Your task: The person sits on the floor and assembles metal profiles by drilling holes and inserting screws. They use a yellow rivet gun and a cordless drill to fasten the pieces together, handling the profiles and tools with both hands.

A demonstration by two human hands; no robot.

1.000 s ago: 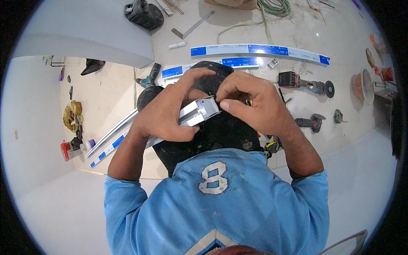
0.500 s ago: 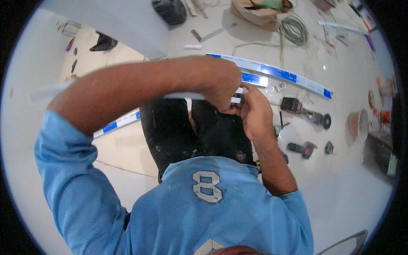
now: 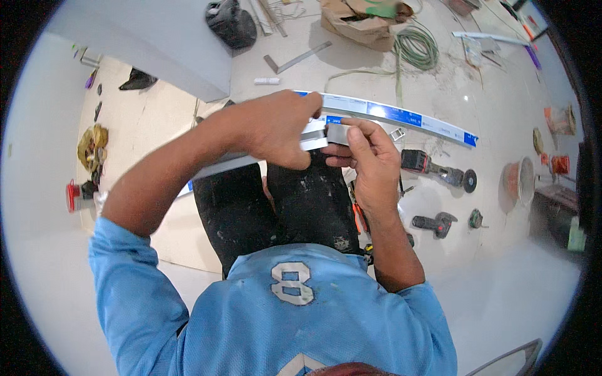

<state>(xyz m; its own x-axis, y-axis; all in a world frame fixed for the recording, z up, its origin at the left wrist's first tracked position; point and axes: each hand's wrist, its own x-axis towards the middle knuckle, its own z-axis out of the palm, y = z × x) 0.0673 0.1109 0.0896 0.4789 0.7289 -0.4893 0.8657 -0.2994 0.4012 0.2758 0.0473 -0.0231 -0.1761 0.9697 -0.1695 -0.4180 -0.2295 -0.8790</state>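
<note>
My left hand is wrapped over the end of a long silver-white metal profile, which slants down to the left above my thighs. Its cut end shows just past my thumb. Between the thumb and fingers of my right hand is a small, flat, grey square piece, held right beside that end. Whether the piece touches the profile I cannot tell. On the floor just beyond my hands lies a long profile with blue-and-white film.
To the right lie a cordless angle grinder, a black power tool and a bucket. Farther off are a metal square, a coiled green hose and a paper sack. A wall corner stands at left.
My hands have come apart slightly, bringing the profile's end and the grey piece into sight. My left hand has shifted left, and the profile now slants more steeply.
</note>
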